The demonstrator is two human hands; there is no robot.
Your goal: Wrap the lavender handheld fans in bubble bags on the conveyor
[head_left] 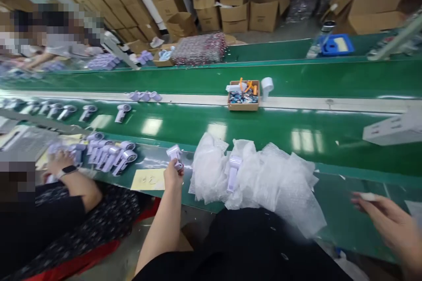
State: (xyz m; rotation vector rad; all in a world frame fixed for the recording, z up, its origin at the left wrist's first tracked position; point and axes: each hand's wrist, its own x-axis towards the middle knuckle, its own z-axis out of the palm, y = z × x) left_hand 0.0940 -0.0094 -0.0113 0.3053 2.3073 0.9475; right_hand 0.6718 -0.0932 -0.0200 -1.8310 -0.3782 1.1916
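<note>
Near the table edge, my left hand (173, 176) is closed around a lilac hair-dryer-shaped handheld device (174, 154), its head pointing up. A similar lilac device (234, 173) lies on a heap of clear bubble-wrap bags (283, 180) directly before me. Off to the right, my right hand (389, 219) is over the green table, apart from the bags and slightly blurred. Its fingers are stretched out, and white material covers or touches one fingertip; I cannot tell which.
A cluster of lilac devices (110, 153) lies by a co-worker's hand (62, 162) at left, near a yellow note (148, 179). More devices line the green belt (184, 120). A small parts box (243, 105), tape roll (267, 84) and white carton (395, 127) stand beyond.
</note>
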